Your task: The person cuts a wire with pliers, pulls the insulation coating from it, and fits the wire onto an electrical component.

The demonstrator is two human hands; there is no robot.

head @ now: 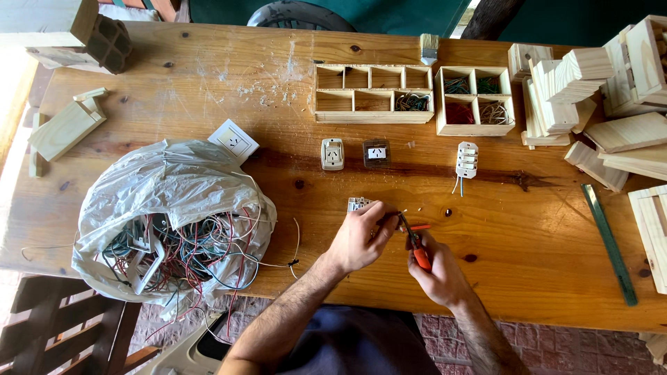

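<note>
My left hand (360,237) pinches a small dark wire piece over the wooden table (208,90), close to a little white socket module (358,203) lying just behind it. My right hand (438,272) grips orange-handled pliers (415,244), whose jaws point up and left toward the piece in my left fingers. A short red wire bit (420,227) lies by the plier tip. Both hands work near the table's front edge, almost touching.
A clear plastic bag (170,184) of tangled wires and parts sits front left. Behind stand two wooden compartment trays (373,94) (475,101) with sorted wires, white sockets (332,153) (466,160), a dark-framed socket (376,153), a wall plate (233,141), a green ruler (609,243) and stacked wood blocks (611,90).
</note>
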